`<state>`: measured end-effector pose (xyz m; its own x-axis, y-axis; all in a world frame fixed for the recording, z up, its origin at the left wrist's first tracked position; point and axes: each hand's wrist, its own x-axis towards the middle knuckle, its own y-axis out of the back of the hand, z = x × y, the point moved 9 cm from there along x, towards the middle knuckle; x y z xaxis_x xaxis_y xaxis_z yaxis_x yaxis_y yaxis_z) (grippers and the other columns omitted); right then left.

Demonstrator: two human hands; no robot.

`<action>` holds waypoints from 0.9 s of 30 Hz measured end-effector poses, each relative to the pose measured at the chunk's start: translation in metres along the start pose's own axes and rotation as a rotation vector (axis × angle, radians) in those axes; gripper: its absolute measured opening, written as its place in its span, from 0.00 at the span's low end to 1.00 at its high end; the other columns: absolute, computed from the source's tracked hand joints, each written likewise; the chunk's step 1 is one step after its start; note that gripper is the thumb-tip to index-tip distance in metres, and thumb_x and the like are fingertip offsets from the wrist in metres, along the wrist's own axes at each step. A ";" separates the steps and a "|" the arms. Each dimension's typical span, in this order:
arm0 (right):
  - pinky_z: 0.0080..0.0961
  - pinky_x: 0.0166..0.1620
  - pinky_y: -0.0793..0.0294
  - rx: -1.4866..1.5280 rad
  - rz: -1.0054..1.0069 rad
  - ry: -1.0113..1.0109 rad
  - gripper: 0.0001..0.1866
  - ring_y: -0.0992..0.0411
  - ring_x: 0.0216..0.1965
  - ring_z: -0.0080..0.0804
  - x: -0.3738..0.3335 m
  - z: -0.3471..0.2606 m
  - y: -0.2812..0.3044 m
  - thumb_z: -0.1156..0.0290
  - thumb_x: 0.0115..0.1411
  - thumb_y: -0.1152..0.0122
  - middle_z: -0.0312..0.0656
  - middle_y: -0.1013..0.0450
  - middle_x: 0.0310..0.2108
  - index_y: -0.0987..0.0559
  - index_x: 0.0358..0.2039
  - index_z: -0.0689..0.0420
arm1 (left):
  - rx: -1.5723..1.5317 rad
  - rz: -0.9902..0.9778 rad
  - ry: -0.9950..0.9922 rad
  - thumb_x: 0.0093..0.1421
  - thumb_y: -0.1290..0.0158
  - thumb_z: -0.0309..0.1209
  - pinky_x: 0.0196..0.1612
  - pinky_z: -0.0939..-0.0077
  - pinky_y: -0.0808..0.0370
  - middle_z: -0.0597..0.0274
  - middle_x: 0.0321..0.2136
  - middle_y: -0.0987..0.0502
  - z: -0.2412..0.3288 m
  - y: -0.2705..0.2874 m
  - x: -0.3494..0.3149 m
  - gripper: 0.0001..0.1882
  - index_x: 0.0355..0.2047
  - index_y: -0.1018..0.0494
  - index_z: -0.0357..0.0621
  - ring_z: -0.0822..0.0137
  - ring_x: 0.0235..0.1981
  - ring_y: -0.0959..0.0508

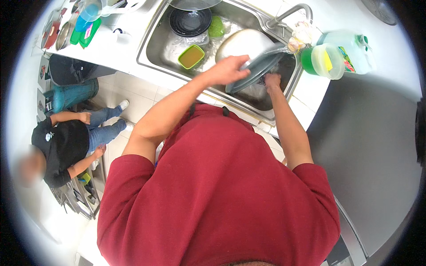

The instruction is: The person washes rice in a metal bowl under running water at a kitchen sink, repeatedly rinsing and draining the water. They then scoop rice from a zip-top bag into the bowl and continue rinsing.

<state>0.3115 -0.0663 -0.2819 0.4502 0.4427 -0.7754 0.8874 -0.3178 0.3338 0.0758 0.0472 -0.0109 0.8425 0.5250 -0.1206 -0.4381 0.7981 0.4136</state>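
Red shirt (222, 199) nearest. Left hand (228, 69) grips grey plate (253, 71) rim over sink (155, 44); right hand (272, 81) behind plate, grip unclear.

You wear a loose dark-red short-sleeved shirt (217, 195) of plain cloth; its sleeves end above your elbows; two narrow dark straps (208, 111) sit at the collar, perhaps an apron's; your forearms are bare.

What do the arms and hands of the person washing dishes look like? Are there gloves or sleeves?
No gloves: the left hand and right hand are bare, with no rings or watch that I can see. The forearms are bare too. Short dark red sleeves of a loose shirt end above the elbows.
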 end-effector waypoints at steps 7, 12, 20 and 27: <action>0.42 0.55 0.31 -0.588 0.280 0.850 0.26 0.29 0.50 0.56 -0.131 -0.132 0.008 0.74 0.53 0.38 0.59 0.30 0.49 0.33 0.53 0.63 | -0.740 0.138 0.311 0.64 0.46 0.38 0.29 0.80 0.25 0.69 0.32 0.26 -0.111 0.018 -0.001 0.14 0.47 0.30 0.48 0.76 0.28 0.25; 0.41 0.53 0.29 -0.616 0.109 0.603 0.27 0.27 0.49 0.54 -0.100 -0.137 -0.016 0.70 0.52 0.35 0.56 0.26 0.45 0.30 0.52 0.61 | -0.247 0.231 0.626 0.68 0.51 0.37 0.27 0.73 0.20 0.54 0.40 0.23 -0.174 0.026 -0.025 0.23 0.57 0.37 0.34 0.69 0.35 0.21; 0.44 0.49 0.26 -0.796 0.232 0.500 0.18 0.24 0.44 0.54 -0.054 -0.128 -0.026 0.68 0.53 0.37 0.57 0.23 0.41 0.25 0.43 0.63 | -0.011 0.292 0.563 0.61 0.43 0.36 0.33 0.63 0.20 0.39 0.41 0.23 -0.179 -0.003 -0.032 0.40 0.66 0.49 0.33 0.53 0.36 0.20; 0.44 0.42 0.23 -0.619 0.664 0.768 0.09 0.24 0.37 0.52 -0.034 -0.156 -0.100 0.73 0.58 0.49 0.56 0.24 0.33 0.21 0.29 0.62 | 0.191 0.362 0.571 0.56 0.38 0.31 0.50 0.60 0.29 0.37 0.44 0.28 -0.146 -0.024 -0.065 0.48 0.69 0.55 0.36 0.51 0.45 0.24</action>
<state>0.2231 0.0816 -0.2053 0.5945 0.7977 0.1008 0.2599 -0.3093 0.9148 -0.0138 0.0371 -0.1444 0.3349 0.8627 -0.3791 -0.5532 0.5056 0.6621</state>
